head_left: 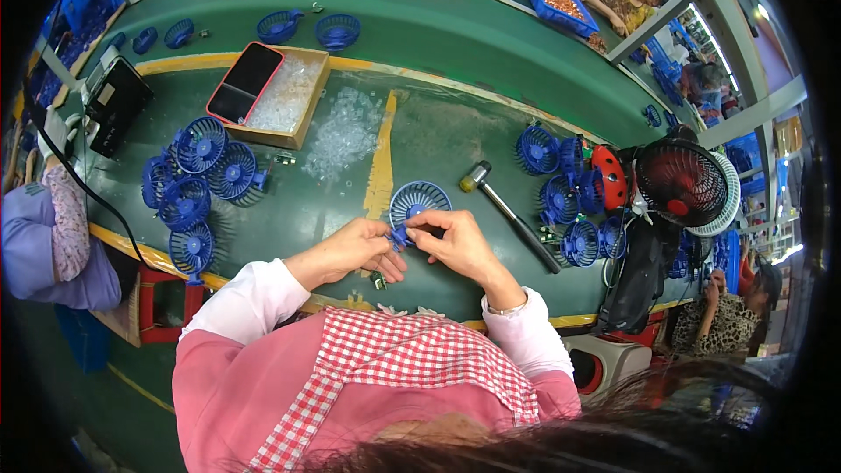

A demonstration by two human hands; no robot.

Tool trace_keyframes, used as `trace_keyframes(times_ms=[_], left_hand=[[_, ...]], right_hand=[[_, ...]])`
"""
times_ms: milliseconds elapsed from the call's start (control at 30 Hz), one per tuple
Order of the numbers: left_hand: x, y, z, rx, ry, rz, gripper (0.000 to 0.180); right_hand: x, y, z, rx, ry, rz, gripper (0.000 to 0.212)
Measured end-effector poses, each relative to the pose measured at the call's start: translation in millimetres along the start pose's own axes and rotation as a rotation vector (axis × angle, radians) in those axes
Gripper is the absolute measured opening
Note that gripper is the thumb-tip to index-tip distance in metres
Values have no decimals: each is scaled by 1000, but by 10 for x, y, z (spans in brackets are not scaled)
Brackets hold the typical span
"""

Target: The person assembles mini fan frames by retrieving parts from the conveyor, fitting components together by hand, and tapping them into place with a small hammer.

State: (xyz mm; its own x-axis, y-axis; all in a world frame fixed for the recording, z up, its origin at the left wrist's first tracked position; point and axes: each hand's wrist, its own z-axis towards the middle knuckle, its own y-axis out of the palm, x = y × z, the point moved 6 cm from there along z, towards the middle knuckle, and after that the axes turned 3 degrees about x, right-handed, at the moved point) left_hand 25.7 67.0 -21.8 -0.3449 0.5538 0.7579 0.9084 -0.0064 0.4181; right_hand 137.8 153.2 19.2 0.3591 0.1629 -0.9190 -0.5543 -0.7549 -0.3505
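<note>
Both hands meet over the green bench in front of me, at the narrow neck of a round blue plastic fan housing (419, 198) with a slatted grille. My left hand (350, 250) pinches the neck from the left, its other fingers curled beneath. From the right, my right hand (462, 248) closes thumb and forefinger on the same neck. A small green circuit board (378, 280) shows just under my left fingers; whether they touch it I cannot tell. Any tiny part between the fingertips is hidden.
More blue fan housings (186, 201) are grouped at left, others (561, 197) at right near a black fan (685, 182). A hammer (512, 215) lies right of my hands. Beyond them are small clear pieces (346, 133), a cardboard box (293, 96) and a phone (247, 81). A green belt (394, 39) runs behind.
</note>
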Motion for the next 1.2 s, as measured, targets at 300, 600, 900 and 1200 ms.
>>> trace_keyframes(times_ms=[300, 600, 900, 1200], left_hand=[[9, -39, -38, -155, 94, -23, 24], [25, -35, -75, -122, 112, 100, 26], [-41, -91, -44, -146, 144, 162, 26], [-1, -19, -53, 76, 185, 69, 22]], right_hand=[[-253, 227, -276, 231, -507, -430, 20], [-67, 219, -220, 326, -417, -316, 14], [-186, 248, -283, 322, -516, -383, 12], [-93, 245, -317, 393, -548, -338, 22]])
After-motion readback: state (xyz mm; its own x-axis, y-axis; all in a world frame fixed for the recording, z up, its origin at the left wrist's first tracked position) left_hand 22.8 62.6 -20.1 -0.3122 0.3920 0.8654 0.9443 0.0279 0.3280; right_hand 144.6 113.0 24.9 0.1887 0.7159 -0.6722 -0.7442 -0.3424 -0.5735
